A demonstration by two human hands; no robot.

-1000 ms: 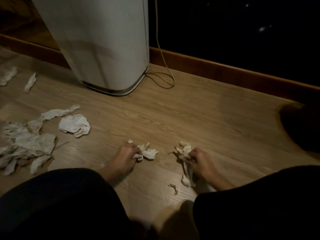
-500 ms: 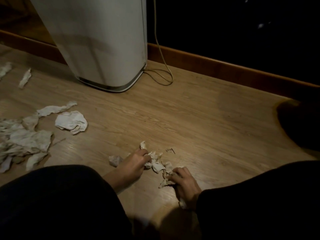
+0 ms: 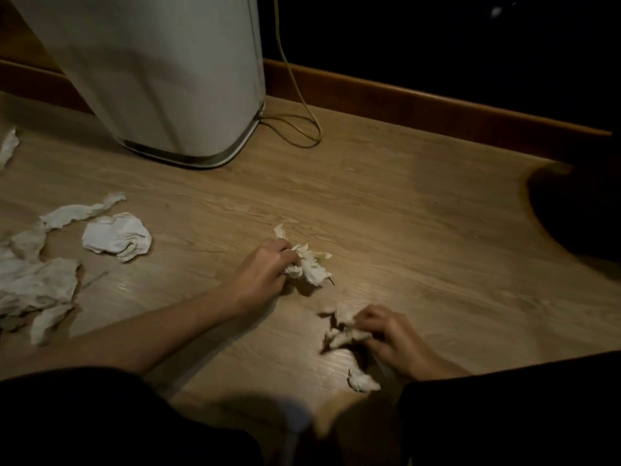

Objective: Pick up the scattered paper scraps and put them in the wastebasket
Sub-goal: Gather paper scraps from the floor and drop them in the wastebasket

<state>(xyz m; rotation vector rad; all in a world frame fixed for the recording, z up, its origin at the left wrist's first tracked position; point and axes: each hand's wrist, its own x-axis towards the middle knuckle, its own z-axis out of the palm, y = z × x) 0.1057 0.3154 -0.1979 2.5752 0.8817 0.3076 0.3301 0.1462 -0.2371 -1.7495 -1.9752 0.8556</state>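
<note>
- Since half a second ago, our left hand (image 3: 265,270) has moved out from the body toward the far edge of the floor (image 3: 420,213). It has taken a bunch of paper scraps (image 3: 311,267) with it.
- The two hands, which were nearly touching then, are now apart, and the paper that lay between them is split between them.
- Our right hand (image 3: 395,343) has shifted a little to the right and stays near the body.
- The left fingers (image 3: 285,253) are curled tight around the white bunch, which sticks out past them on the far and right sides and touches the floor.
- The right fingers (image 3: 368,319) are also curled in, pinching a second clump of scraps (image 3: 346,334). This hand is blurred, so we cannot tell more about the grip.
- One small scrap (image 3: 363,381) lies loose on the floor just beside the right wrist.
- More paper lies toward the left edge of the floor:
  - a crumpled sheet (image 3: 116,237);
  - a twisted strip (image 3: 80,211) just behind it;
  - a larger heap (image 3: 37,284);
  - a lone piece (image 3: 8,148) farther back.
- The white wastebasket (image 3: 161,72) stands at the far edge against the baseboard (image 3: 437,105), well apart from both hands, with its top out of view.
- A thin cord (image 3: 299,95) hangs down beside it and loops on the floor.
</note>
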